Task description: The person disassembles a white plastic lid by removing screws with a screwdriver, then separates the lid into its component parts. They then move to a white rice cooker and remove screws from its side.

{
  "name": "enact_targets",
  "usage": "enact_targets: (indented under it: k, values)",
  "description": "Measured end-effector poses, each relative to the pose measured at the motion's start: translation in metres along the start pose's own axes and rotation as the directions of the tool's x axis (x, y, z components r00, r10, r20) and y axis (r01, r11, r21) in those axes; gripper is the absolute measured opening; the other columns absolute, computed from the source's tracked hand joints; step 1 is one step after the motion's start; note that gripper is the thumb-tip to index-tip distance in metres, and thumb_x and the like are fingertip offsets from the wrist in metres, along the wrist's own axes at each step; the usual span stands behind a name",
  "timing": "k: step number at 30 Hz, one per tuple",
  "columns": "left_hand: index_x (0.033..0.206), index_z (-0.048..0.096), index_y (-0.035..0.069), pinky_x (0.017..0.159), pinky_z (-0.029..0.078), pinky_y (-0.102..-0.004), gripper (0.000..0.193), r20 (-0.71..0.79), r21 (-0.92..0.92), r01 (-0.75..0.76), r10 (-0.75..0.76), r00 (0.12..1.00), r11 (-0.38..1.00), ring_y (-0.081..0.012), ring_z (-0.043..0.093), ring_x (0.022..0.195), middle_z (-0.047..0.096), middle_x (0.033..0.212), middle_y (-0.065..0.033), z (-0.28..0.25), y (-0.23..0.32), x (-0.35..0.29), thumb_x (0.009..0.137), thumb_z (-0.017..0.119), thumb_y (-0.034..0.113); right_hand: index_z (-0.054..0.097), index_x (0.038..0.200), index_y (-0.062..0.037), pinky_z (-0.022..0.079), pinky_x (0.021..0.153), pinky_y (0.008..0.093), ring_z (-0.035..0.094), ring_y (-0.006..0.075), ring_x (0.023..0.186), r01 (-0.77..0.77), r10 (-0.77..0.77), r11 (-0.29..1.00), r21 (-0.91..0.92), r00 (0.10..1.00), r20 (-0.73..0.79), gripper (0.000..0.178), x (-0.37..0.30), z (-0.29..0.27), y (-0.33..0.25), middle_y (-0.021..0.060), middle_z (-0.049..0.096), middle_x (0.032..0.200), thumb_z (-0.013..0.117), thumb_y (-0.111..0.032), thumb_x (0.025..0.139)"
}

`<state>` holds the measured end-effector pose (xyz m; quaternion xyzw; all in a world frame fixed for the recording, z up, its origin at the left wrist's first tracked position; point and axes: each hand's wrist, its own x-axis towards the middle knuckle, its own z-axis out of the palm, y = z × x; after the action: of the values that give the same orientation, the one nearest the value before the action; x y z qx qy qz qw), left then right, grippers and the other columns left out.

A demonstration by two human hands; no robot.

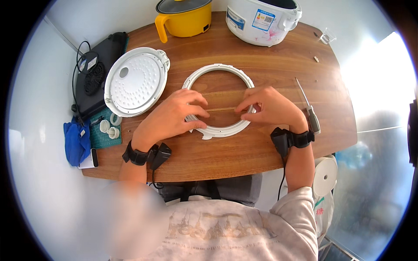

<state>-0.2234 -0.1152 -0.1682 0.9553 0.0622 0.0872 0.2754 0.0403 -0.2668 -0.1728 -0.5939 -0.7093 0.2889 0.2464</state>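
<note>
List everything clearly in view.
ring: 1, white, table centre
lid: 1, white, left of ring
pot: 1, yellow, far edge
cooker: 1, white, beside pot
cup: 1, clear, far right
screwdriver: 1, grey, right of ring
device: 1, black, far left
mat: 1, green, left edge
round parts: 3, whitish, on mat
cloth: 1, blue, left edge
roll: 1, white, lower right
table: 1, brown, centre
shirt: 1, pale, bottom
wrist straps: 2, black, wrists
left grip: 1, bare, ring's left
right grip: 1, bare, ring's right
</note>
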Motion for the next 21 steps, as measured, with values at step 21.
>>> enact_targets:
  k: [21]
  values:
    - [0.104,0.074,0.004,0.090,0.049,-0.0380,0.017,0.143,-0.138,0.029,-0.009,0.990,0.990,-0.0276,0.059,0.100,0.061,0.100,-0.0087,0.027,-0.001,0.002,0.089,0.073,0.012,0.076,0.094,-0.0062,0.050,0.078,0.0405,0.066,0.0313,0.086,-0.079,0.087,0.995,-0.059,0.985,0.146,0.010,0.001,0.013,-0.010,0.0084,0.072,0.089,0.072,-0.012,0.086]
